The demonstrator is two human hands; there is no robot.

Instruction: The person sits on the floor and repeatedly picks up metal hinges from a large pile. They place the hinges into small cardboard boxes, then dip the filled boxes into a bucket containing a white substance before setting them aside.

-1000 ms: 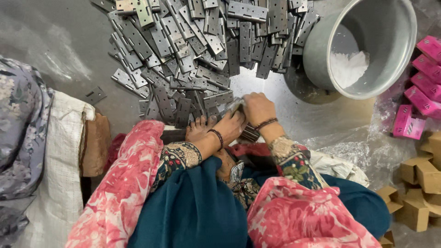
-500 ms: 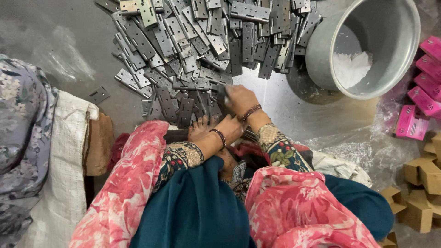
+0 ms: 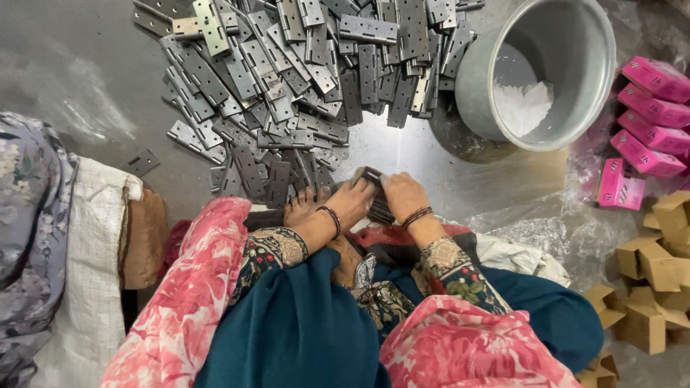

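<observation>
The left hand (image 3: 350, 201) and the right hand (image 3: 404, 195) are drawn together in front of the person's lap, both closed around a small stack of flat dark grey metal hinges (image 3: 375, 195); the stack sits between the two palms, just above the near edge of the floor and touching both sets of fingers; each wrist wears a dark beaded bangle. Beyond the hands, toward the far side, spreads a large loose heap of grey steel hinges (image 3: 302, 79) on the bare grey concrete floor (image 3: 72, 86); one lone hinge (image 3: 144, 162) lies well apart on the left. At far right stands a round grey metal pot (image 3: 582, 79) with a white lump inside; further right lie bright pink cardboard boxes (image 3: 647, 122), and near right a cluster of folded brown cardboard cartons (image 3: 654, 287) on crinkled clear plastic sheet (image 3: 546, 223).

The step in hand looks like gathering and squaring a handful of hinges into an even bundle; the grip seems to be aligning edges rather than lifting; I judge the next move calls for keeping the pieces pressed flush so none slips out sideways, and for a firm two-sided hold before the bundle goes anywhere.
</observation>
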